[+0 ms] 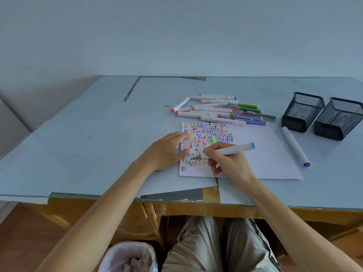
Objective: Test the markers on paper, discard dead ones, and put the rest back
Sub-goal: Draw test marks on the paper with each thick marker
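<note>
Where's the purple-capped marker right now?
In the head view, the purple-capped marker lies alone on the table, right of the test paper, just in front of the two mesh holders.

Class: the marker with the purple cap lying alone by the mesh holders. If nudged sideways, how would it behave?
The purple-capped marker has a long, rounded-looking barrel lying flat on the smooth table, so it would probably roll. It looks stiff and light.

Pale blue desk (pixel 82 138), wooden floor (pixel 29 236), blue-grey wall (pixel 176 36)

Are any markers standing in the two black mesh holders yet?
No: both mesh holders look empty, and the markers lie on the table.
</note>
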